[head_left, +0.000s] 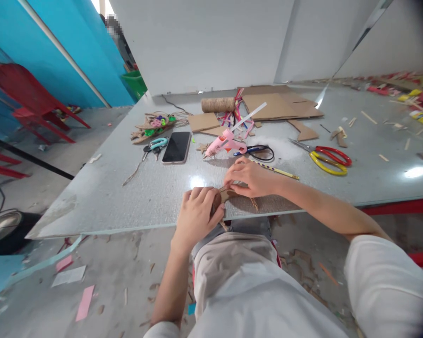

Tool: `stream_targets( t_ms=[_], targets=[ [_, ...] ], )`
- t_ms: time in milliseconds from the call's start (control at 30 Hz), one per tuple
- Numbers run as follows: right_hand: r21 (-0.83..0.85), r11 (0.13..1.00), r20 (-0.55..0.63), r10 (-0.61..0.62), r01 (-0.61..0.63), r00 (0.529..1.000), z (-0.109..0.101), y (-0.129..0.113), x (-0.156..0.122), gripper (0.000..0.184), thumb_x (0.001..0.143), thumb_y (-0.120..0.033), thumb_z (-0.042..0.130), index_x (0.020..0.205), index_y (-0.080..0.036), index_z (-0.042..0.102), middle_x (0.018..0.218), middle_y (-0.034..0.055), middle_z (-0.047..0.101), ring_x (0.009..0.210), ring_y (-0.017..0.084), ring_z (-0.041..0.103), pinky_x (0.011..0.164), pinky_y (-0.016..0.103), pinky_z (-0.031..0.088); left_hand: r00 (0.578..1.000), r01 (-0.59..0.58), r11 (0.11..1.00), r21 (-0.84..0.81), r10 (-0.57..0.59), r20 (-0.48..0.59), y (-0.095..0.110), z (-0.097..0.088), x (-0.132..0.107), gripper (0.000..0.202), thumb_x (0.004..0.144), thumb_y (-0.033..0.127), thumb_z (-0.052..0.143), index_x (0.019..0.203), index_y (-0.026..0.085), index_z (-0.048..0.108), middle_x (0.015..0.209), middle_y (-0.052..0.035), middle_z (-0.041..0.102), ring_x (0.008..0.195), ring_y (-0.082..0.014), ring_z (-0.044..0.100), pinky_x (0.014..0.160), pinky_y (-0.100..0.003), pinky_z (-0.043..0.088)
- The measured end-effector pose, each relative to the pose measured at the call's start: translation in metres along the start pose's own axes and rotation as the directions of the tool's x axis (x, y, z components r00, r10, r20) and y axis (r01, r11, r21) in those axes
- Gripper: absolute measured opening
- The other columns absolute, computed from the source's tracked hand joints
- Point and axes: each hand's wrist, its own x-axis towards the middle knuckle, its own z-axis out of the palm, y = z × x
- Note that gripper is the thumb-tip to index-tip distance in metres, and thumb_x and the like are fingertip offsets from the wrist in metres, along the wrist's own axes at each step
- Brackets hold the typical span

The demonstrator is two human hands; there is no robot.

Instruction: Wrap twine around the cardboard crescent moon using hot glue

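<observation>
At the table's front edge, my left hand (197, 213) is closed around a small brown cardboard piece (227, 194), its thumb and fingers on the left end. My right hand (248, 177) is bent over the right side of the same piece, fingertips pinched together against it; what lies between them is hidden. Thin brown strands that look like twine (254, 203) hang out below my right hand. Just beyond the hands lies a pink glue gun (225, 143) with a clear glue stick in its back. A dotted pencil (277, 170) rests beside my right wrist.
Red-and-yellow-handled scissors (329, 158) lie to the right. Toward the left are a phone (176, 147), teal-handled cutters (156, 145) and a decorated cardboard piece (153, 126). Behind stand a twine roll (217, 104) and cardboard sheets (268, 104). Scraps litter the right side.
</observation>
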Motion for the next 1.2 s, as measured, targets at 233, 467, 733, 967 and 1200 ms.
stream_targets(
  t_ms=[233, 467, 733, 967, 1200],
  targets=[
    [-0.016, 1.0, 0.003, 0.002, -0.002, 1.0, 0.002, 0.001, -0.002, 0.015, 0.084, -0.019, 0.05, 0.096, -0.02, 0.06, 0.095, 0.0041, 0.072, 0.095, 0.019, 0.062, 0.095, 0.039, 0.031, 1.0, 0.019, 1.0, 0.012, -0.019, -0.006, 0.002, -0.001, 0.001, 0.023, 0.091, 0.035, 0.049, 0.106, 0.021, 0.059, 0.111, -0.0078, 0.066, 0.098, -0.0273, 0.053, 0.082, -0.043, 0.037],
    [0.208, 0.974, -0.041, 0.099, -0.089, 0.994, -0.01, 0.014, -0.005, 0.01, 0.084, -0.027, 0.058, 0.091, -0.019, 0.06, 0.089, 0.004, 0.071, 0.088, 0.017, 0.063, 0.088, 0.036, 0.039, 0.998, 0.057, 0.995, -0.077, -0.057, 0.004, 0.001, -0.003, 0.0, 0.023, 0.09, 0.036, 0.053, 0.106, 0.021, 0.058, 0.109, -0.0065, 0.067, 0.101, -0.0259, 0.054, 0.086, -0.041, 0.038],
    [0.624, 0.637, -0.26, 0.716, -0.452, 0.648, -0.035, 0.073, -0.029, 0.044, 0.062, -0.054, 0.077, 0.07, -0.017, 0.055, 0.066, 0.0027, 0.067, 0.06, 0.014, 0.061, 0.062, 0.027, 0.046, 0.927, 0.324, 0.787, -0.525, -0.374, 0.012, -0.013, 0.007, 0.004, 0.022, 0.087, 0.04, 0.055, 0.095, 0.02, 0.054, 0.112, -0.0058, 0.068, 0.09, -0.0185, 0.064, 0.079, -0.033, 0.046],
    [0.8, 0.475, -0.218, 0.799, -0.366, 0.561, -0.021, 0.086, -0.027, 0.049, 0.052, -0.059, 0.081, 0.066, -0.016, 0.062, 0.06, 0.003, 0.068, 0.058, 0.013, 0.062, 0.058, 0.023, 0.047, 0.802, 0.374, 0.637, -0.674, -0.587, -0.11, -0.016, 0.014, 0.0, 0.018, 0.083, 0.038, 0.057, 0.08, 0.02, 0.059, 0.088, -0.0018, 0.07, 0.078, -0.0145, 0.066, 0.075, -0.027, 0.049],
    [0.917, 0.323, -0.16, 0.835, -0.235, 0.526, -0.02, 0.068, -0.011, 0.055, 0.071, -0.072, 0.061, 0.064, -0.017, 0.06, 0.055, 0.0029, 0.065, 0.054, 0.011, 0.063, 0.052, 0.019, 0.046, 0.798, 0.379, 0.613, -0.693, -0.596, -0.09, -0.014, 0.009, -0.001, 0.022, 0.083, 0.04, 0.057, 0.083, 0.019, 0.062, 0.073, 0.0, 0.065, 0.058, -0.0115, 0.062, 0.054, -0.021, 0.046]
  ],
)
